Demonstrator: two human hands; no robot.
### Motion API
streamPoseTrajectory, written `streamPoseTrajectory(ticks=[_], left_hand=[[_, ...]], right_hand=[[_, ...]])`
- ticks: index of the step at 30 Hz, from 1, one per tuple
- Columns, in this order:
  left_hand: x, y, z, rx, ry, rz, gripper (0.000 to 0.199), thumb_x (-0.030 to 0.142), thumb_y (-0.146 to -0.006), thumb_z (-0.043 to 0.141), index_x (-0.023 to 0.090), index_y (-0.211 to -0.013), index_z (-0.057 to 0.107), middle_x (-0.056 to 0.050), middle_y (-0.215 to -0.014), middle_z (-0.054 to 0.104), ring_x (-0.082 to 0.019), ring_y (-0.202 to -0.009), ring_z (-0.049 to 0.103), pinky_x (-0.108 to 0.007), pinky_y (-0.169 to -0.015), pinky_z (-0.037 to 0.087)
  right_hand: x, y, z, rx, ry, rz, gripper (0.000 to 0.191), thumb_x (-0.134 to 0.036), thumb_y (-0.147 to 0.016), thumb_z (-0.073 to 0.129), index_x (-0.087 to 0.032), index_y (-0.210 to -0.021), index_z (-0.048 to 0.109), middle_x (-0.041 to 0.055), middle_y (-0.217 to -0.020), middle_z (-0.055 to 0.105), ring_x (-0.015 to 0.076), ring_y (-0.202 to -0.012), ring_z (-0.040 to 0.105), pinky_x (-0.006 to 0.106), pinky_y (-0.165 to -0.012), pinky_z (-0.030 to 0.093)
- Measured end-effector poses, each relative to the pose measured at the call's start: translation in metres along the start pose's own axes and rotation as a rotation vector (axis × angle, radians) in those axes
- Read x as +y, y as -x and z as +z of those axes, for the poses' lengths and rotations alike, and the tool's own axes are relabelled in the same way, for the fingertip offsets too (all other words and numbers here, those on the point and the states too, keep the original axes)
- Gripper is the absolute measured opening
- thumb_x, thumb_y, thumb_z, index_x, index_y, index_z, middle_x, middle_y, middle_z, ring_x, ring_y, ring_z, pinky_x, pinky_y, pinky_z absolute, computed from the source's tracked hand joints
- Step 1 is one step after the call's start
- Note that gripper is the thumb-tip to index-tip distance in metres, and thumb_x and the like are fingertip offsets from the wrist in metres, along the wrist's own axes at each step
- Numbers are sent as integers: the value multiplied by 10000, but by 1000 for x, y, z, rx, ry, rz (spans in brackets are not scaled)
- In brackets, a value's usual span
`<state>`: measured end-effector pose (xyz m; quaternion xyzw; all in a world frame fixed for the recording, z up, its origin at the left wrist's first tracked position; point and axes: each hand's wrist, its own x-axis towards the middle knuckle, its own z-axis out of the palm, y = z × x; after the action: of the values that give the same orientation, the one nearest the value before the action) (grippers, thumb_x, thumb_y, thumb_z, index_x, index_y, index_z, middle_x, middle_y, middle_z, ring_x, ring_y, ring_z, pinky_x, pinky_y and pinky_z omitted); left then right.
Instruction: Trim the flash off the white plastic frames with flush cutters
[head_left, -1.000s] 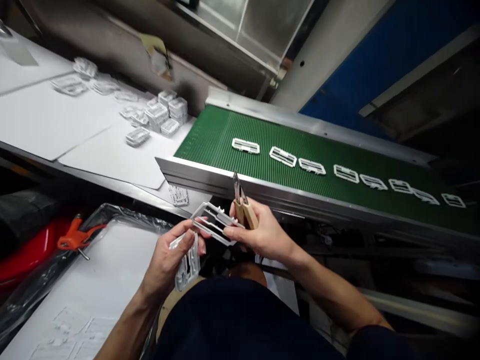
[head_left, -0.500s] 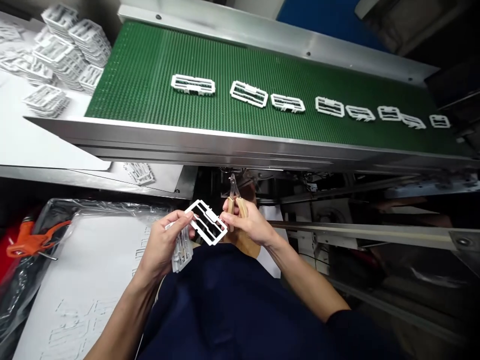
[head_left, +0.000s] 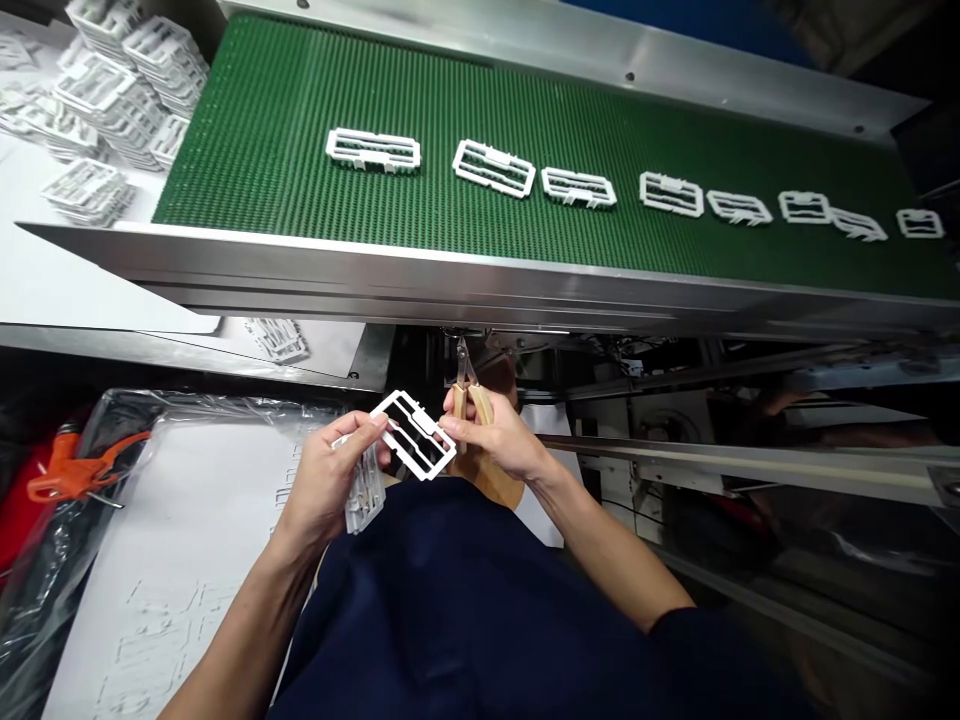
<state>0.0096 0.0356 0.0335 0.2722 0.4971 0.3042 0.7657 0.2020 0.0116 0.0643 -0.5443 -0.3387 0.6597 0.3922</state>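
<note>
I hold the white rectangular plastic frame (head_left: 425, 424) at near centre, its long axis slanting far-left to near-right, pinched in my left hand (head_left: 321, 482) beside stacked white frames (head_left: 364, 494). My right hand (head_left: 507, 440) clasps tan-handled metal cutters (head_left: 460, 400) pointing far, toward a ribbed green conveyor belt (head_left: 289, 120).

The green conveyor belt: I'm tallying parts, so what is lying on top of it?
Eight white frames lie along the green conveyor belt in an uneven row. The near metal rail covers the belt's closest edge, so anything right behind it cannot be seen.
</note>
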Motion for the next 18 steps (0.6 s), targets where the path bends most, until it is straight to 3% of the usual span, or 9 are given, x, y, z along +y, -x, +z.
streamPoseTrajectory(ticks=[8,12,18], left_hand=[[1,1,3,22,-81,61,253,387,-732,718,156,-740,616,0,-552,562,-113,-475,484,-173,-439,348],[11,-2,-1,5,-170,139,260,403,-767,673,147,-801,646,-12,-542,560,-123,-487,487,-179,-442,352],[36,-9,-13,-177,-208,48,238,365,-708,731,140,-757,670,-26,-559,556,-118,-462,471,-186,-413,334]], right_hand=[[2,1,-3,2,1,3,433,-306,-599,785,-177,-870,473,-22,-710,568,102,-614,526,238,-586,416],[3,4,-6,-24,53,-27,380,-289,-656,751,-179,-895,476,-23,-719,573,94,-614,512,237,-599,417],[6,6,-8,-50,73,-33,341,-263,-680,740,-179,-895,488,-19,-720,569,107,-653,530,243,-625,425]])
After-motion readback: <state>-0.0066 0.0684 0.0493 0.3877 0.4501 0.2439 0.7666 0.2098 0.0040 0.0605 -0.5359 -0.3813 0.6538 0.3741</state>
